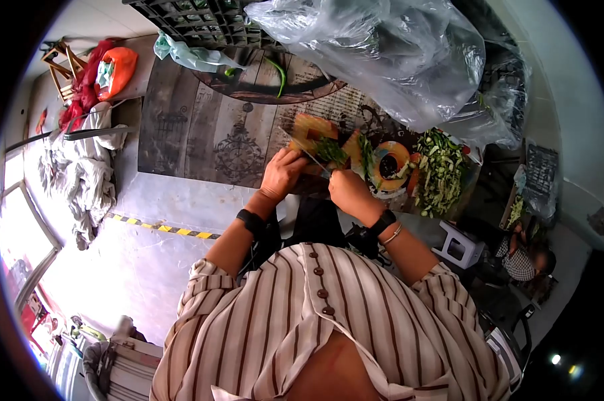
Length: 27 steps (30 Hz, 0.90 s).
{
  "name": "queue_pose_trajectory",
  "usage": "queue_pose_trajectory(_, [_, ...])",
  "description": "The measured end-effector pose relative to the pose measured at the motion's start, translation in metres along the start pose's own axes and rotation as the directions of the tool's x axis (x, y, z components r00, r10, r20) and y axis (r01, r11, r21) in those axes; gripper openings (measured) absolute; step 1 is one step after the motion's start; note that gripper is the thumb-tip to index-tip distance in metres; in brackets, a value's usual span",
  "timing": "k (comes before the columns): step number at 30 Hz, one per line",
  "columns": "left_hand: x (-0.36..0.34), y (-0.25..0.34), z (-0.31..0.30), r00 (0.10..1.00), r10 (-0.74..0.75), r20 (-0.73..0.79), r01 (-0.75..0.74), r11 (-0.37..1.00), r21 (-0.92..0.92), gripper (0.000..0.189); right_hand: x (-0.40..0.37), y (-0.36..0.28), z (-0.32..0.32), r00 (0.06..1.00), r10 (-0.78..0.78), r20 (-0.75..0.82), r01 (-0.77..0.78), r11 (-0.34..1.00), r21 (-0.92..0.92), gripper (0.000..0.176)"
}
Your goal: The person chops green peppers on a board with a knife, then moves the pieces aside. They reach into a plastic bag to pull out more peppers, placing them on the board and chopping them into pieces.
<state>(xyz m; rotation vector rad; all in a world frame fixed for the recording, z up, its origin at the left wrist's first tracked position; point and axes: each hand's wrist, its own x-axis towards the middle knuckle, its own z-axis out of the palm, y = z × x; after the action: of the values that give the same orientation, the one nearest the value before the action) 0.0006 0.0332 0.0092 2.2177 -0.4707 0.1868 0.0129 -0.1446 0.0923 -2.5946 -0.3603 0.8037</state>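
My right hand is closed around the handle of a knife. The thin, motion-blurred knife blade slants up and left from my fist, across an orange patterned cutting board. Green leafy vegetable pieces lie right beside the blade. My left hand rests at the board's near left edge, fingers curled together close to the blade; what they hold, if anything, is hidden. A heap of chopped greens lies to the right of the board.
The wooden-patterned table carries a green chili pepper at the back. A big clear plastic bag covers black crates there. A grey-white stool stands at right, with another person beyond it.
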Motion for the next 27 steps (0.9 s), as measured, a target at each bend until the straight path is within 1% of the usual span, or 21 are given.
queue_pose_trajectory(2, [0.001,-0.001,0.001,0.999,0.026,-0.043,-0.027,0.999,-0.022,0.019,0.001,0.004,0.004,0.999,-0.031,-0.02,0.032,0.999,0.032,0.015])
queue_pose_trajectory(6, [-0.004,0.001,0.005,1.0,-0.001,-0.026,0.0,0.999,-0.038,0.019,0.014,0.004,0.026,0.999,-0.031,-0.036,0.034,0.997,0.065,0.015])
queue_pose_trajectory(7, [-0.002,0.001,0.004,0.999,-0.004,-0.034,0.003,0.999,-0.039,0.019,0.024,0.0,0.028,0.996,-0.053,-0.067,0.057,0.997,0.057,0.015])
queue_pose_trajectory(8, [0.001,0.0,0.002,0.999,-0.001,-0.039,-0.001,0.999,-0.037,0.019,0.032,-0.005,0.027,0.992,-0.073,-0.104,0.079,0.996,0.051,0.015])
queue_pose_trajectory(9, [-0.001,0.0,0.001,1.0,-0.028,0.003,0.028,0.999,-0.03,0.022,0.038,-0.006,0.029,0.99,-0.082,-0.115,0.089,0.994,0.063,0.016])
queue_pose_trajectory(10, [-0.001,-0.001,-0.001,1.0,-0.022,-0.009,0.022,1.0,-0.017,0.022,0.042,-0.005,0.029,0.987,-0.098,-0.125,0.106,0.993,0.059,0.016])
queue_pose_trajectory(12, [-0.003,0.0,0.0,0.999,-0.001,-0.044,0.0,1.0,-0.022,0.023,0.041,-0.004,0.026,0.981,-0.074,-0.177,0.093,0.99,0.104,0.018])
queue_pose_trajectory(13, [-0.005,0.0,0.0,0.999,0.005,-0.036,-0.005,1.0,-0.001,0.023,0.04,-0.002,0.023,0.981,-0.077,-0.178,0.096,0.99,0.099,0.018])
queue_pose_trajectory(15, [-0.004,-0.002,0.001,0.999,0.016,-0.051,-0.016,1.0,0.003,0.023,0.041,-0.001,0.014,0.972,-0.106,-0.208,0.129,0.987,0.1,0.019])
queue_pose_trajectory(16, [-0.005,-0.003,0.0,0.998,0.025,-0.054,-0.025,1.0,0.003,0.023,0.039,0.0,0.012,0.973,-0.11,-0.205,0.132,0.986,0.099,0.019])
queue_pose_trajectory(18, [-0.007,-0.004,0.001,1.0,-0.004,-0.03,0.004,1.0,0.005,0.023,0.027,0.003,0.009,0.98,-0.125,-0.157,0.129,0.992,0.01,0.02])
queue_pose_trajectory(19, [-0.007,-0.002,0.001,1.0,-0.025,-0.006,0.025,1.0,0.008,0.023,0.02,0.006,0.007,0.991,-0.123,-0.056,0.123,0.992,-0.004,0.017])
queue_pose_trajectory(20, [-0.007,-0.002,0.001,1.0,-0.023,-0.003,0.023,1.0,0.002,0.023,0.015,0.006,0.007,0.992,-0.117,-0.056,0.117,0.993,-0.004,0.017])
queue_pose_trajectory(22, [-0.008,-0.003,-0.001,1.0,0.011,-0.016,-0.009,0.993,0.116,0.021,0.005,0.004,0.009,0.993,-0.108,-0.039,0.108,0.994,-0.014,0.014])
queue_pose_trajectory(24, [-0.007,-0.002,-0.002,1.0,0.013,-0.028,-0.009,0.99,0.139,0.021,0.003,0.001,0.007,0.995,-0.102,-0.003,0.102,0.994,-0.048,0.013])
queue_pose_trajectory(27, [-0.006,-0.002,-0.003,0.999,0.006,-0.035,0.0,0.986,0.164,0.021,0.006,-0.003,0.007,0.995,-0.099,-0.033,0.098,0.995,-0.014,0.013])
